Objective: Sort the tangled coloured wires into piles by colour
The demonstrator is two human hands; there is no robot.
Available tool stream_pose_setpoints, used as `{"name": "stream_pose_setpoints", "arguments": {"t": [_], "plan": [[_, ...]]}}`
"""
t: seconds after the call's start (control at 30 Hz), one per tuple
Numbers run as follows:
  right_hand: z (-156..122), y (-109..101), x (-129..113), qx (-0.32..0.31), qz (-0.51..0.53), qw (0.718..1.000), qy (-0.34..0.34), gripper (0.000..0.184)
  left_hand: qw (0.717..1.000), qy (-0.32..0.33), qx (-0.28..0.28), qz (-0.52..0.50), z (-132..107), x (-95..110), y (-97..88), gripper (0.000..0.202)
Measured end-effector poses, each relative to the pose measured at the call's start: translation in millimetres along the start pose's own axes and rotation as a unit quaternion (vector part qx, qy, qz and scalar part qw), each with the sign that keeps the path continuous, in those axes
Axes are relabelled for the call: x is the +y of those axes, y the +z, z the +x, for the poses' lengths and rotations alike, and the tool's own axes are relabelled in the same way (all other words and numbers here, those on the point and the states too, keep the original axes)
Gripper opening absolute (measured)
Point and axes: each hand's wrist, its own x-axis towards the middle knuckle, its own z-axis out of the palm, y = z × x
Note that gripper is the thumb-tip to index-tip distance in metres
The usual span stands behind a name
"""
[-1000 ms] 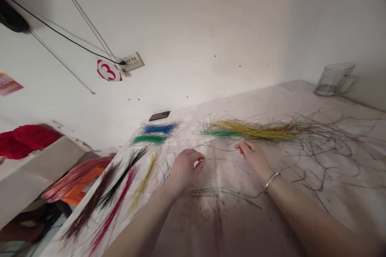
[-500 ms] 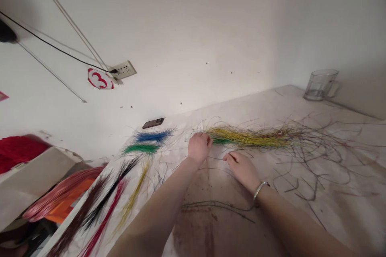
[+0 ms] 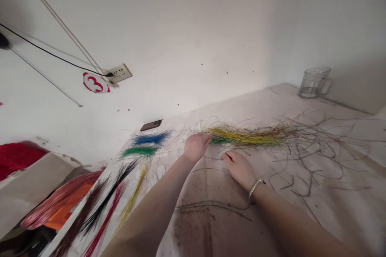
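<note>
My left hand (image 3: 196,147) is closed at the left end of a long bundle of yellow wires (image 3: 247,136), its thumb and fingertips pressed together. What sits in that pinch is too small to make out. Green wires (image 3: 221,141) lie under the yellow ones, close to the fingertips. Lower and to the right, my right hand (image 3: 239,167) is closed in a pinch above the table. A thin dark wire (image 3: 213,158) runs to its fingertips from the left. Several loose greenish wires (image 3: 211,204) lie on the tabletop below both hands.
Blue (image 3: 152,138), green (image 3: 138,151), black (image 3: 122,172), red (image 3: 105,221), yellow (image 3: 135,192) and brown (image 3: 80,221) wire bundles lie at left. A phone (image 3: 151,125) rests by the wall. Tangled wires (image 3: 313,160) spread rightward. A glass mug (image 3: 313,83) stands in the corner.
The whole view has shifted slightly. My left hand has turned a little, its fingertips still by the bundle's end. My right hand keeps its pinch in nearly the same place.
</note>
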Motion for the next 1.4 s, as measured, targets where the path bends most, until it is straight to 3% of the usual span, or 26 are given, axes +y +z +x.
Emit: {"name": "stream_pose_setpoints", "arguments": {"t": [0.2,0.37,0.5,0.63,0.73,0.9,1.07,1.2,1.4], "plan": [[-0.2,0.6,0.7,0.003,0.025,1.000,0.001,0.032,0.999,-0.030,0.032,-0.010,-26.9,-4.4,-43.7,0.027],[-6.2,2.0,-7.3,0.001,0.161,0.986,-0.047,0.040,0.988,-0.098,0.082,-0.082,-65.8,6.1,-67.2,0.021],[-17.7,5.0,-16.3,-0.082,0.281,0.952,-0.091,0.043,0.983,-0.084,0.047,-0.155,-96.5,27.7,-59.8,0.023],[-23.4,8.0,-15.3,-0.145,0.332,0.930,-0.070,0.046,0.980,-0.055,-0.028,-0.189,-119.2,37.7,-48.9,0.026],[-21.2,5.3,-11.1,-0.097,0.337,0.936,-0.032,0.053,0.980,-0.077,-0.038,-0.180,-134.7,27.0,-47.8,0.027],[-10.7,-4.3,-1.6,0.034,0.355,0.934,0.031,0.055,0.975,-0.140,-0.039,-0.169,-168.4,-13.3,-60.7,0.026],[1.5,-5.3,13.6,0.113,0.383,0.914,0.071,0.051,0.944,-0.210,-0.004,-0.256,-206.0,-43.8,-71.4,0.028],[3.3,-3.6,17.1,0.115,0.374,0.916,0.086,0.050,0.933,-0.142,-0.043,-0.327,-214.6,-36.0,-64.3,0.029],[-3.4,-6.2,11.4,0.084,0.331,0.937,0.073,0.042,0.960,-0.047,-0.090,-0.263,-203.3,-15.3,-33.4,0.030]]}}
